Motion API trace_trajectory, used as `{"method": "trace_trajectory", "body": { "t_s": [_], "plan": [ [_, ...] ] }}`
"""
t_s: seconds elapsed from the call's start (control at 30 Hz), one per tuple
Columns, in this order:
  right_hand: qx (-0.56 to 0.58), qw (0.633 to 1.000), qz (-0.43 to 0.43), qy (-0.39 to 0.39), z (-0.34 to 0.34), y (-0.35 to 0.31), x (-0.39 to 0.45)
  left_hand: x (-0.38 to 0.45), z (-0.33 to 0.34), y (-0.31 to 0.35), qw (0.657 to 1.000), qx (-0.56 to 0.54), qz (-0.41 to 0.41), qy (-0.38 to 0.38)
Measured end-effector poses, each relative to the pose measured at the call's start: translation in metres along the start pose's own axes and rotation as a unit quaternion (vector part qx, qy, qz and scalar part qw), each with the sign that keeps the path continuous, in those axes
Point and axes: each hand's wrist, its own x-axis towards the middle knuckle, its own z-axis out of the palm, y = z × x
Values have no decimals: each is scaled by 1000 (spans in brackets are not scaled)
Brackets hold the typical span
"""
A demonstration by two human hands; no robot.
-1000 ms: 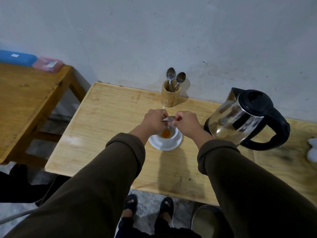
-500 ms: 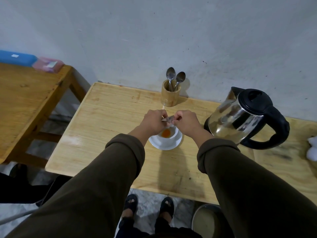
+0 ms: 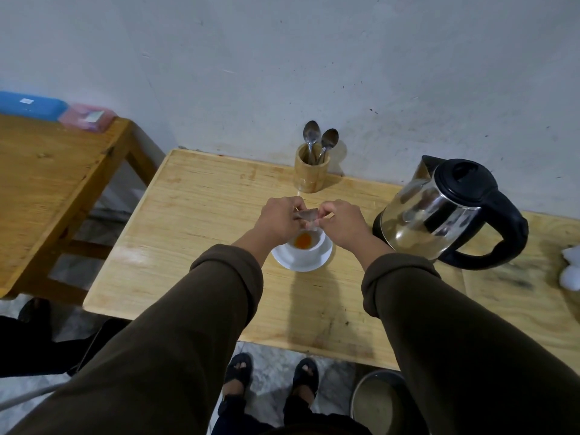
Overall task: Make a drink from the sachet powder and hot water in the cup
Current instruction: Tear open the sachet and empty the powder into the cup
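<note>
A white cup (image 3: 309, 250) stands on a white saucer (image 3: 288, 258) in the middle of the light wooden table (image 3: 201, 215). A small heap of orange powder (image 3: 303, 240) lies in the cup. Just above the cup, my left hand (image 3: 279, 219) and my right hand (image 3: 340, 224) both pinch a small silvery sachet (image 3: 309, 215), one at each end, with its open end tilted down over the cup. A steel kettle (image 3: 439, 215) with a black lid and handle stands to the right of the cup.
A wooden holder (image 3: 311, 174) with two spoons (image 3: 320, 142) stands at the wall behind the cup. A second wooden table (image 3: 47, 189) with a blue box and a pink box is on the left. A bin (image 3: 376, 403) sits on the floor under the table's front edge. Something white (image 3: 571, 268) lies at the far right.
Both hands have stayed over the cup with the sachet. The sachet has shifted slightly between the fingers; the orange powder heap in the cup looks about the same.
</note>
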Motion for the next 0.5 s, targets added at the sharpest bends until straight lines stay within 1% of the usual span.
{"method": "trace_trajectory", "body": {
  "t_s": [0.1,0.23,0.33,0.4,0.43,0.5],
  "plan": [
    [2,1000,9,3,1,2,-2,-3,-2,-1,1000,-17,-3,10],
    [21,999,34,7,1,1,-4,-8,-4,0,1000,-25,16,9],
    [21,995,88,38,0,-2,-5,-12,-4,3,999,-39,7,10],
    [34,989,137,42,-1,-4,-5,-14,-4,3,999,-49,1,11],
    [71,982,173,32,0,-6,-7,-15,-4,2,999,-53,2,10],
    [165,955,246,-3,0,-12,-12,-16,-4,0,998,-56,14,11]
  ]
}}
